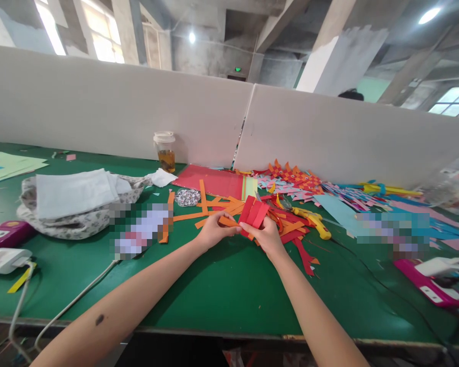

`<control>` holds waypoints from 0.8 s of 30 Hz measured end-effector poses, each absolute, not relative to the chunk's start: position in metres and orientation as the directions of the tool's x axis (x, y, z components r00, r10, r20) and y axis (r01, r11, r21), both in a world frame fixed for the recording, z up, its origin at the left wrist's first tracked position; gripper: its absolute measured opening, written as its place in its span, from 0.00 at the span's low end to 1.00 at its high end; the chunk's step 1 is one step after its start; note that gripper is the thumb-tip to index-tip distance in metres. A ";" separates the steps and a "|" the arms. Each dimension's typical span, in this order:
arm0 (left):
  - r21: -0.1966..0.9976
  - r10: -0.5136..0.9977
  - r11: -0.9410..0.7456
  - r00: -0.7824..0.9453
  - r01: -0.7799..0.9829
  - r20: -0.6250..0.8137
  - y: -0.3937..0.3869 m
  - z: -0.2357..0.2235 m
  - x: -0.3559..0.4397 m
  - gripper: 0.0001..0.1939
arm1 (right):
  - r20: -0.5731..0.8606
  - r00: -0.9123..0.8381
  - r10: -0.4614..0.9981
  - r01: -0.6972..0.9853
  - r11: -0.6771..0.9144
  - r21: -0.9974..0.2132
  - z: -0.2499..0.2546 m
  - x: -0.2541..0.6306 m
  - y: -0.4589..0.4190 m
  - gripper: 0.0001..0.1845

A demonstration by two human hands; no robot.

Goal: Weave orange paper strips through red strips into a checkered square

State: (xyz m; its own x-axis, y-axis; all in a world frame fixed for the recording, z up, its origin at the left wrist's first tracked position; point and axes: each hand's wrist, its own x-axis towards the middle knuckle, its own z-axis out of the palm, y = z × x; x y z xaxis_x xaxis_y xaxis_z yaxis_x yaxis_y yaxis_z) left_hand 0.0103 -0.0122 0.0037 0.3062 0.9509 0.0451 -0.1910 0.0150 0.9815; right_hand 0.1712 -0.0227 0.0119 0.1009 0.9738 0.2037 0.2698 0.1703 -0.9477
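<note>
My right hand (pixel 266 235) is closed around a piece of red paper strips (pixel 254 211) lying side by side, held above the green table. Pinched in my left hand (pixel 216 232) is an orange paper strip (pixel 228 221), whose end reaches the left edge of the red piece. The fingers of both hands almost meet there. Behind and beside my hands, loose orange paper strips (pixel 203 196) lie crossed over one another. Close to my right hand, more red and orange strips (pixel 296 229) are heaped under a yellow-handled glue gun (pixel 317 221).
A lidded cup of brown drink (pixel 165 153) stands against the white partition (pixel 118 107). Woven red-orange paper (pixel 290 173) and coloured strips fill the back right. Left are a patterned cloth bag (pixel 80 224) and a blurred phone-like object (pixel 143 232) with a cable. Magenta power strips (pixel 432 285) sit at both sides.
</note>
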 end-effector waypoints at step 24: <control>0.989 0.959 0.054 0.284 -0.141 -0.012 -0.010 0.002 0.009 0.17 | 0.197 -0.053 0.979 0.061 0.200 -0.978 0.011 0.173 -0.021 0.18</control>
State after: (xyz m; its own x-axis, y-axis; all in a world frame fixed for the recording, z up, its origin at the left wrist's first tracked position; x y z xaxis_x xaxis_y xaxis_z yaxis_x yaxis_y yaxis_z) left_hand 0.0085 -0.0101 0.0016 0.2845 0.9586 -0.0119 -0.1410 0.0541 0.9885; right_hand 0.1726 -0.0207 0.0114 -0.0531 0.9790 0.1967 0.0607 0.1998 -0.9780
